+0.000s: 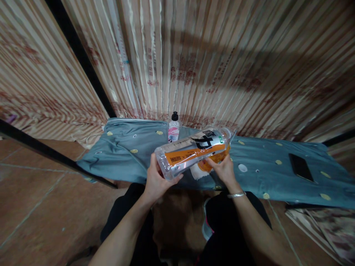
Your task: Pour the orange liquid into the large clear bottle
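A large clear plastic bottle (pixel 191 150) with an orange and white label lies tilted in my hands, its base toward me and its neck toward the upper right. My left hand (pixel 157 180) is wrapped round the base end. My right hand (pixel 223 168) is closed on the bottle's underside near the label, with a pale cloth or paper (pixel 197 172) under its fingers. A silver bangle (pixel 235 194) circles my right wrist.
A blue-grey cloth with small yellow motifs (pixel 124 147) covers a low surface in front of me. On it stand a small bottle with a black cap and pink label (pixel 173 128), a white cap or disc (pixel 242 168) and a black phone (pixel 301 167). Striped curtains hang behind.
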`<state>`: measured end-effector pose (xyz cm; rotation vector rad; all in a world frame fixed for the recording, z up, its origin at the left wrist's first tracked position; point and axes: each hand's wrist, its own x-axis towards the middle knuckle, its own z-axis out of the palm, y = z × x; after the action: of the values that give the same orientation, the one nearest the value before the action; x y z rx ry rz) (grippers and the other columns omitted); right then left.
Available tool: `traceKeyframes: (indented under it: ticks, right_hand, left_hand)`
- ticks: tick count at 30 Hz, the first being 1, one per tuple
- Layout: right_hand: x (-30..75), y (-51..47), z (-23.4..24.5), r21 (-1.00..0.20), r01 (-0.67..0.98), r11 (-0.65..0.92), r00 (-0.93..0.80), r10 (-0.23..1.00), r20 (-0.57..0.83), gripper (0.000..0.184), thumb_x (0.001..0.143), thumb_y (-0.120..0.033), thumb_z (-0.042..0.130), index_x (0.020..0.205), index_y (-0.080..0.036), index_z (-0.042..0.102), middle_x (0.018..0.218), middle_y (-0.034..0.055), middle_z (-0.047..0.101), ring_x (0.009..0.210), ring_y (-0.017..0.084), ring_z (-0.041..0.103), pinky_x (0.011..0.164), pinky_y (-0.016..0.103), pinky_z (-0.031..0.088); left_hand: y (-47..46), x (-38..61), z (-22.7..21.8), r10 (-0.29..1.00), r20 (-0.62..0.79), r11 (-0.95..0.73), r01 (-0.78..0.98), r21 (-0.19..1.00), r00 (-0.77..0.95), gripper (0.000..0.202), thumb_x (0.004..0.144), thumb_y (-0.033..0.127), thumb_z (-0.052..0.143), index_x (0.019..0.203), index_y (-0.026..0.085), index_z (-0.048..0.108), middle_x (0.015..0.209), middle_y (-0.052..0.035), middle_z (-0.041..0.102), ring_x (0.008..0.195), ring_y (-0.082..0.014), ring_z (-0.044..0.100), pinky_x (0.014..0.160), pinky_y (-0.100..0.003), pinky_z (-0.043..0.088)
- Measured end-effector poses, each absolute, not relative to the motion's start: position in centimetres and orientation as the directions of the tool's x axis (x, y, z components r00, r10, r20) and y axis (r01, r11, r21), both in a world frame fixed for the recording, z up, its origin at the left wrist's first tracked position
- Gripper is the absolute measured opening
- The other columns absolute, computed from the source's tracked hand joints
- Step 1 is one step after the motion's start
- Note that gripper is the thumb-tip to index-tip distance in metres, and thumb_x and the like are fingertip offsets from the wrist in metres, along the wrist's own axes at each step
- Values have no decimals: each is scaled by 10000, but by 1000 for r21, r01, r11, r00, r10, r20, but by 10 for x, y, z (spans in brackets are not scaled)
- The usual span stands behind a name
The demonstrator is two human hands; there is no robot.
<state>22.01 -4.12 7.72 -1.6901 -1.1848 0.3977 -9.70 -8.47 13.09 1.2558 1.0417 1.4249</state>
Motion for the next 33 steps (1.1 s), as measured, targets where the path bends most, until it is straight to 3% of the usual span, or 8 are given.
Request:
traceKeyframes:
  ticks: [14, 22, 33]
  right_hand:
    - [222, -41, 76, -850, 526, -37, 465, 849, 251, 1220, 596, -1027, 997, 1458, -198, 755, 1409, 308, 933, 1337, 582, 905, 1170, 755, 740]
    - [223, -40, 76, -847, 531, -38, 463, 850, 252, 1264, 582, -1043, 997, 1481, -188, 755, 1400, 310, 933, 1315, 583, 906, 1155, 754, 745]
    - [223, -40, 74, -850, 526, -32, 467, 846, 257, 1188, 592, -1036, 990, 1421, -220, 747, 1395, 300, 928, 1316, 584, 898, 1154, 766, 733]
  left_hand:
    - [-84, -97, 129, 979, 202, -204, -115, 972, -25, 932, 646, 637, 1208, 1308, 295, 648, 1298, -136, 943, 1256, -491, 970, 1085, -721, 836]
    - [-84, -97, 128, 978, 204, -207, -112, 972, -37, 957, 614, 652, 1221, 1308, 292, 668, 1296, -127, 963, 1226, -462, 977, 1049, -674, 848]
    - [-84, -96, 129, 978, 203, -208, -121, 971, -50, 958, 607, 643, 1230, 1307, 289, 679, 1274, -114, 975, 1196, -447, 989, 1015, -614, 862]
